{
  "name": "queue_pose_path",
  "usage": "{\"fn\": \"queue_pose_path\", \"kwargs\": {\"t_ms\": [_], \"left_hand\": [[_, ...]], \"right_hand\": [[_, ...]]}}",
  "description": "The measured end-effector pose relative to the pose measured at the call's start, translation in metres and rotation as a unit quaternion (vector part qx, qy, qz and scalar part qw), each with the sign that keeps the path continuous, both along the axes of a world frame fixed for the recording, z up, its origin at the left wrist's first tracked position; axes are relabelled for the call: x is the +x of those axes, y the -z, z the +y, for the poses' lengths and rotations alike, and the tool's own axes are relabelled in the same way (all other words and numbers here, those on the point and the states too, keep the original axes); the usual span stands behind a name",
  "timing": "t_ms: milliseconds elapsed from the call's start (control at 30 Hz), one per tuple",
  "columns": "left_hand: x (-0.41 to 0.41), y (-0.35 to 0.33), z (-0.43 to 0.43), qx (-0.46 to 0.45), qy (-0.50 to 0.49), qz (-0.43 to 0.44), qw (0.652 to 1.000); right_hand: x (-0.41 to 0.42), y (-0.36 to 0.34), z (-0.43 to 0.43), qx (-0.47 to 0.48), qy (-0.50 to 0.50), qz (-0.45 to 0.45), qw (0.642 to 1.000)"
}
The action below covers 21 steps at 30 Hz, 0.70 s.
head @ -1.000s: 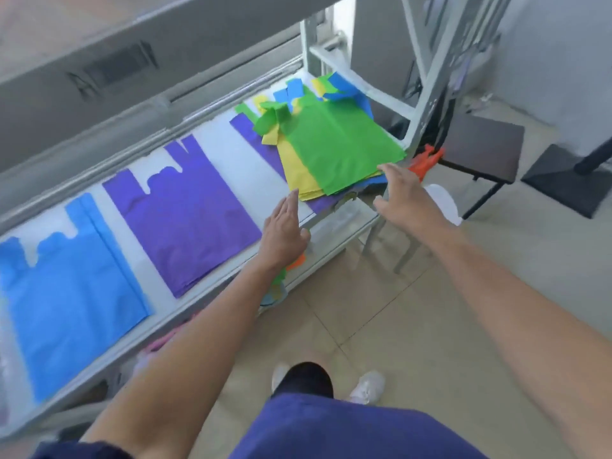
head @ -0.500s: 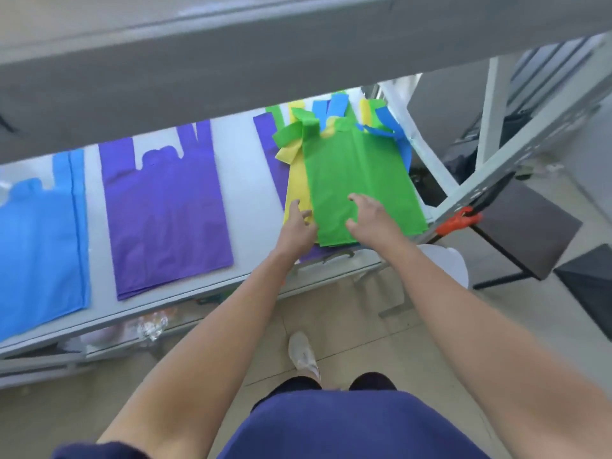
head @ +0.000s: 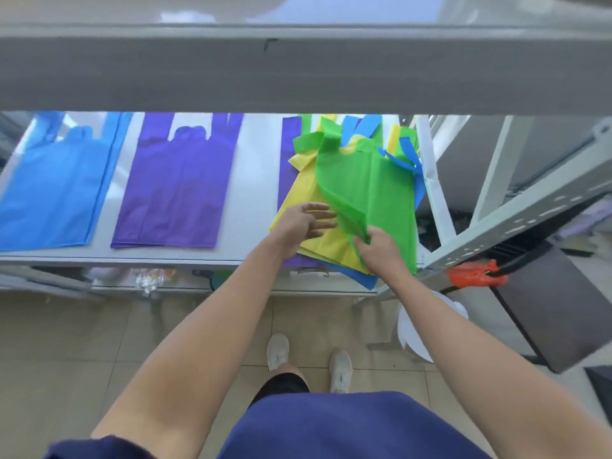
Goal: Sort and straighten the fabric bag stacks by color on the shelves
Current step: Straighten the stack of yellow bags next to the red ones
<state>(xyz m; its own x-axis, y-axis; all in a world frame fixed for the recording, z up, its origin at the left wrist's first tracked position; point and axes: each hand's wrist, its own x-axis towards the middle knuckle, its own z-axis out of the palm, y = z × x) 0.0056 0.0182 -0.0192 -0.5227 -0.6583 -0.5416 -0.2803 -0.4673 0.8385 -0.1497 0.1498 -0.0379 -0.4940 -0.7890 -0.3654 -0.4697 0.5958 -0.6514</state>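
A mixed pile of fabric bags lies at the right end of the white shelf [head: 251, 207]. On top is a green bag [head: 371, 190], over yellow bags [head: 318, 240], with blue [head: 361, 276] and purple [head: 288, 154] ones beneath. My right hand [head: 377, 250] pinches the green bag's lower left corner and lifts it off the yellow. My left hand [head: 304, 221] rests flat, fingers spread, on the yellow bag beside it. A flat purple stack [head: 178, 190] lies mid-shelf and a blue stack [head: 49, 193] at the left.
A grey upper shelf beam [head: 298, 67] overhangs the bags' handles. A slanted metal frame [head: 516, 220] with an orange clip [head: 473, 274] stands at the right, by a dark stool [head: 563, 309]. Clutter sits on a lower shelf [head: 145, 279]. Tiled floor lies below.
Both hands moved onto the mixed pile. My right hand took hold of the green bag's lower corner and peeled it up; my left hand spread flat on the yellow bag. The camera swung left and down.
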Motion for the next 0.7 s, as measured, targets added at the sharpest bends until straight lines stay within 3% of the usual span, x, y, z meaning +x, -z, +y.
{"fn": "queue_pose_path", "kwargs": {"t_ms": [33, 100, 133, 200, 333, 533, 600, 700], "left_hand": [[0.002, 0.002, 0.001, -0.108, -0.015, -0.054, 0.993], [0.010, 0.014, -0.001, -0.310, -0.034, -0.217, 0.925], [0.017, 0.019, -0.001, -0.344, -0.034, -0.283, 0.895], [0.025, 0.030, -0.006, -0.295, -0.027, -0.332, 0.896], [0.027, 0.035, -0.011, -0.217, -0.048, -0.292, 0.930], [0.016, 0.027, -0.018, -0.155, -0.149, -0.231, 0.949], [0.015, 0.025, -0.021, -0.182, -0.132, -0.257, 0.940], [0.018, 0.022, -0.025, -0.281, -0.038, -0.380, 0.880]], "right_hand": [[-0.006, 0.000, -0.001, -0.005, 0.039, -0.023, 0.999], [-0.017, -0.003, 0.000, -0.025, 0.101, -0.061, 0.993], [-0.021, -0.007, 0.000, -0.034, 0.120, -0.070, 0.990], [-0.030, -0.008, 0.000, -0.046, 0.136, -0.078, 0.987], [-0.038, -0.009, 0.001, -0.053, 0.137, -0.105, 0.984], [-0.042, -0.012, 0.004, -0.054, 0.120, -0.134, 0.982], [-0.044, -0.014, 0.004, -0.063, 0.117, -0.146, 0.980], [-0.048, -0.018, 0.002, -0.068, 0.117, -0.147, 0.980]]}}
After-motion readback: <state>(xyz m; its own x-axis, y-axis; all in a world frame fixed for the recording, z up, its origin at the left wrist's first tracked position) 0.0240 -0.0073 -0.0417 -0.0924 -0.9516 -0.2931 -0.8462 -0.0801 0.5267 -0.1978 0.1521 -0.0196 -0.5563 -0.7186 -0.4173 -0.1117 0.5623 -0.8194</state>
